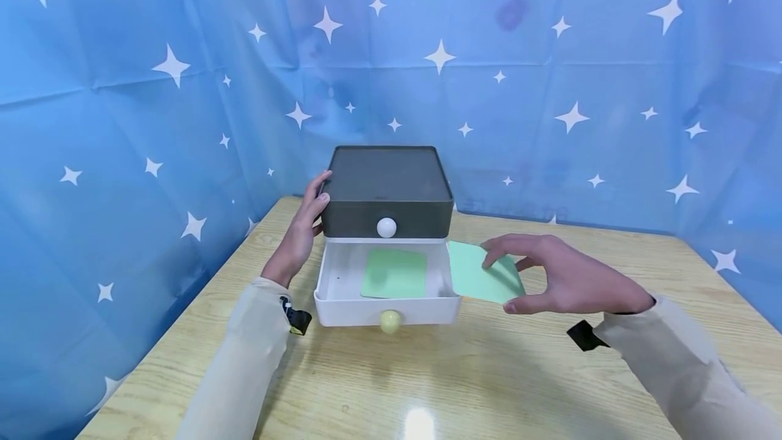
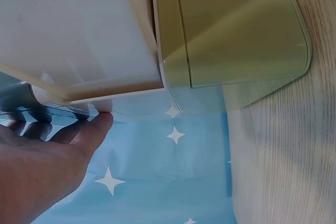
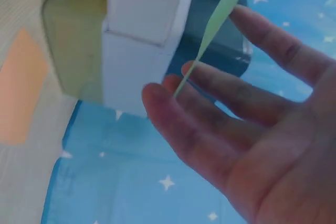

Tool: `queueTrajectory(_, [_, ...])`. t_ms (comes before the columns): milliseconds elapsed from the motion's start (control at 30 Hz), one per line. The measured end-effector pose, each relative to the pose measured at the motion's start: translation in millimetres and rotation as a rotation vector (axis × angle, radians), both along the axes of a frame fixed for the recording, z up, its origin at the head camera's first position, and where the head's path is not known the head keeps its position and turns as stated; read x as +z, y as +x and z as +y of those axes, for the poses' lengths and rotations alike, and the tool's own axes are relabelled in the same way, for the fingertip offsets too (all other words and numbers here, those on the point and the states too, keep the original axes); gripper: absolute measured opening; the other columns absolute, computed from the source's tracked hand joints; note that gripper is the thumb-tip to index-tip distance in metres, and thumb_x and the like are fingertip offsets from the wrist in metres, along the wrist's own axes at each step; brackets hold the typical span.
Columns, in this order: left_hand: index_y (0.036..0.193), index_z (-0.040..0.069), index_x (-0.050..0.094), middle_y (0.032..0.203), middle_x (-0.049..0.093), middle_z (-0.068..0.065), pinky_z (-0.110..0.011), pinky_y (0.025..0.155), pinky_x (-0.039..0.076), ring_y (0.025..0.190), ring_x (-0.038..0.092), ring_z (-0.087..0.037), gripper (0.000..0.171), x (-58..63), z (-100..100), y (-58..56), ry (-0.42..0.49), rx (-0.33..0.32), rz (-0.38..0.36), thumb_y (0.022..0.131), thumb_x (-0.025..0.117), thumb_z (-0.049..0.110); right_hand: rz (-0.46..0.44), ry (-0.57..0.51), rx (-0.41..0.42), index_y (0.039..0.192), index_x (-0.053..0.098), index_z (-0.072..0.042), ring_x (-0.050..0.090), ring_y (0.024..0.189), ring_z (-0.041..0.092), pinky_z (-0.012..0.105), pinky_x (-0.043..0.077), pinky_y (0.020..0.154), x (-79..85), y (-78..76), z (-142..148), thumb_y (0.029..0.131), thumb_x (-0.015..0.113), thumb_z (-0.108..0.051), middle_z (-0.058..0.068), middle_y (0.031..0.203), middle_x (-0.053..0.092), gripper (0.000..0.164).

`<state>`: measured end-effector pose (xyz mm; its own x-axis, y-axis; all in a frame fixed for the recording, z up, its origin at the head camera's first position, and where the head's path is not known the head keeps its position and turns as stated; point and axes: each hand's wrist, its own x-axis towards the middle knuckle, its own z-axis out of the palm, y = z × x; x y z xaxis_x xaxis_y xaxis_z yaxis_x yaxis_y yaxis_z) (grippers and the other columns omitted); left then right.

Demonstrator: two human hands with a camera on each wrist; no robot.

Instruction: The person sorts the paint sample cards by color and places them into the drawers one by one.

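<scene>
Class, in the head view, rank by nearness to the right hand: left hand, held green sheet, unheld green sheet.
1. Held green sheet: in right hand.
2. Unheld green sheet: in the drawer, farther left.
3. Left hand: farthest left, against dark box.

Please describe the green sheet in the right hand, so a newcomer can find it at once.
On the table stands a dark box with its white drawer open. Beside the drawer's right side, the right hand holds the green sheet. The other sheet lies in the drawer; this one is held.

bright head view, white glare on tabletop (image 1: 419,421), dimmer wrist views
</scene>
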<state>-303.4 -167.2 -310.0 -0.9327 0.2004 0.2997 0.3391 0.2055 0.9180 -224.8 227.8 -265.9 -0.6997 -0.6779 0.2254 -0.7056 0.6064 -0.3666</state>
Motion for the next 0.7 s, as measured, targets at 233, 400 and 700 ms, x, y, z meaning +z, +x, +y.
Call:
queueTrajectory(233, [0.158, 0.044, 0.014, 0.170, -0.001, 0.011, -0.070, 0.120, 0.017, 0.158, 0.009, -0.029, 0.054, -1.3, 0.7, 0.5, -0.006, 0.010, -0.009, 0.105, 0.023, 0.053, 0.003, 0.007, 0.084, 0.118, 0.060, -0.040, 0.061, 0.116, 0.009, 0.033, 0.054, 0.087, 8.7, -1.5, -21.1, 0.081, 0.084, -0.039, -0.006, 0.140, 0.060, 0.044])
queueTrajectory(400, [0.159, 0.043, 0.014, 0.170, -0.001, 0.009, -0.070, 0.120, 0.017, 0.158, 0.008, -0.029, 0.055, -2.7, 1.4, -0.5, -0.011, 0.011, -0.013, 0.105, 0.023, 0.054, -0.001, 0.013, 0.128, 0.119, 0.062, -0.037, 0.061, 0.117, 0.010, 0.030, 0.052, 0.087, 9.9, -2.9, -42.6, 0.080, 0.085, -0.034, -0.010, 0.135, 0.063, 0.045])
queueTrajectory(700, [0.158, 0.043, 0.014, 0.170, -0.001, 0.009, -0.071, 0.119, 0.016, 0.158, 0.009, -0.030, 0.054, -2.2, 0.4, -0.5, -0.008, 0.013, -0.007, 0.106, 0.022, 0.053, -0.017, 0.090, 0.168, 0.119, 0.068, -0.025, 0.065, 0.116, 0.015, 0.040, 0.052, 0.095, 5.0, -13.5, -80.5, 0.081, 0.081, -0.035, -0.005, 0.131, 0.068, 0.041])
